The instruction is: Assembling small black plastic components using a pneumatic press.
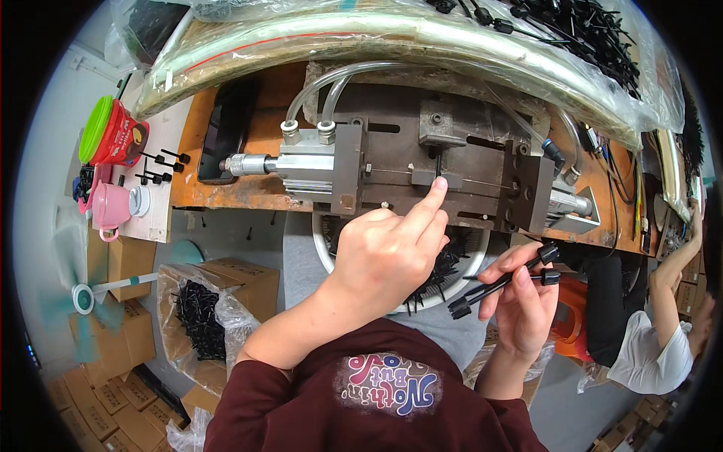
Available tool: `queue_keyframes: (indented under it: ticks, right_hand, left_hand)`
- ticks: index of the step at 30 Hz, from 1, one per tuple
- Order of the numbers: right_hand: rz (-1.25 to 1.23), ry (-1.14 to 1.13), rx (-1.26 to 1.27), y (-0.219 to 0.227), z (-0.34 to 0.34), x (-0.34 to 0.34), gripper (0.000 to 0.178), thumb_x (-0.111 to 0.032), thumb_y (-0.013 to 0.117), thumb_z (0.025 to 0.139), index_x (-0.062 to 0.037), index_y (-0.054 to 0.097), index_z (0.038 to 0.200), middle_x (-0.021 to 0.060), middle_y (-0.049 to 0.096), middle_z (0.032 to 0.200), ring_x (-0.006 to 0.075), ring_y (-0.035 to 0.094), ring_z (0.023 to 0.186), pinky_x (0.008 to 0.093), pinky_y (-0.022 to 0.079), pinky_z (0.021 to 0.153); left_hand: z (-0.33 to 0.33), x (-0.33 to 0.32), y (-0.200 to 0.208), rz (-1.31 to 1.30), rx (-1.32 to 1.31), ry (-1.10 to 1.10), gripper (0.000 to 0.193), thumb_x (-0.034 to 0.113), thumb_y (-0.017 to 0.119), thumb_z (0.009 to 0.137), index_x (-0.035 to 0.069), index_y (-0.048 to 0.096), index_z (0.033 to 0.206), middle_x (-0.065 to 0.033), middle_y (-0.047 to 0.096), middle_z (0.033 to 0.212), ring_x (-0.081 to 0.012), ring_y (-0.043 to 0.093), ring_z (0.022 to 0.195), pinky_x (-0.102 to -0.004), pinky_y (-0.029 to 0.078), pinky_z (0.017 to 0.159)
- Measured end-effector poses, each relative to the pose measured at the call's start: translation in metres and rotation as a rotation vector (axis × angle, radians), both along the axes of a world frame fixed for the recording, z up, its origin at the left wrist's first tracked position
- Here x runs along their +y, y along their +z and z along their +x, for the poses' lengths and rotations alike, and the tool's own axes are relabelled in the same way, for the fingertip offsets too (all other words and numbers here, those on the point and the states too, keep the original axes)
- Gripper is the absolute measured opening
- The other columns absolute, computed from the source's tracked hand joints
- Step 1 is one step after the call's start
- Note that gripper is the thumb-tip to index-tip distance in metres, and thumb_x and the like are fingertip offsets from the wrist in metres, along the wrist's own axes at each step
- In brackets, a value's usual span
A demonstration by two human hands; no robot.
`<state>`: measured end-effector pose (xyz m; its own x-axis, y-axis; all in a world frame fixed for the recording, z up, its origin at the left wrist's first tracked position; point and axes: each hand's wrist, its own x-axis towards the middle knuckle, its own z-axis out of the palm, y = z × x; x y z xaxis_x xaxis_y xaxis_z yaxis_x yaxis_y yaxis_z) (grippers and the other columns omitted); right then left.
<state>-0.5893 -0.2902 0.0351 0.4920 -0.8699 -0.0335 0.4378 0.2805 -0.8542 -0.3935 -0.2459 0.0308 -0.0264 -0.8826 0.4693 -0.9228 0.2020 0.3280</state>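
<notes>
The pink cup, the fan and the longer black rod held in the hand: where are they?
Pink cup (pixel 112 205): head view, on its side wall.
Fan (pixel 83 299): head view, on its hub.
Black rod (pixel 491 287): head view, on its shaft.

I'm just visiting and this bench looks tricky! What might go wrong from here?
Two risks, as far as I can judge:

1. The left hand has a fingertip at the metal fixture, between the left cylinder and right cylinder. If any part there moved, that finger might get pinched.

2. The right hand holds several slim black parts in its fingers; one could slip, perhaps into the white basin close by.
</notes>
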Motion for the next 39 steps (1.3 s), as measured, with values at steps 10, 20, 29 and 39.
queue_keyframes:
  ticks: [10,20,29,39]
  right_hand:
    - [-0.034,-0.196,-0.02,-0.002,0.004,-0.003,0.012,-0.012,0.054,0.099,-0.0006,0.051,0.104,0.0214,0.064,0.095,0.0195,0.061,0.059,0.0255,0.054,0.053]
    - [-0.307,-0.366,0.038,0.005,0.008,-0.02,0.014,-0.009,0.052,0.1,0.0031,0.055,0.107,0.0209,0.065,0.099,0.0148,0.058,0.059,0.0246,0.049,0.056]
    - [-0.54,-0.391,0.269,-0.002,0.018,0.0,0.021,0.004,0.057,0.093,0.0056,0.058,0.113,0.0242,0.065,0.108,0.0262,0.071,0.081,0.0358,0.059,0.075]
    - [-1.084,-0.526,0.669,-0.002,0.01,-0.006,0.035,0.005,0.085,0.064,-0.0057,0.073,0.095,0.0047,0.061,0.086,0.0154,0.059,0.072,0.0264,0.046,0.06]
  left_hand:
    - [0.011,0.006,0.032,0.106,0.443,-0.319,0.054,0.013,0.082,0.069,0.004,0.067,0.121,-0.0141,0.066,0.123,-0.0247,0.069,0.101,-0.0306,0.059,0.077]
    - [0.013,0.035,0.036,-0.039,0.466,-0.269,0.03,0.009,0.085,0.065,0.004,0.075,0.093,-0.01,0.07,0.098,-0.022,0.068,0.078,-0.0315,0.055,0.066]
    - [0.001,0.007,-0.013,-0.097,0.033,-0.01,0.027,0.013,0.08,0.068,0.005,0.07,0.091,-0.0104,0.068,0.121,-0.019,0.066,0.073,-0.0293,0.052,0.065]
    - [0.001,-0.002,-0.005,-0.037,-0.028,0.029,0.025,0.016,0.08,0.069,0.007,0.071,0.09,-0.0055,0.069,0.119,-0.0148,0.061,0.061,-0.026,0.048,0.058]
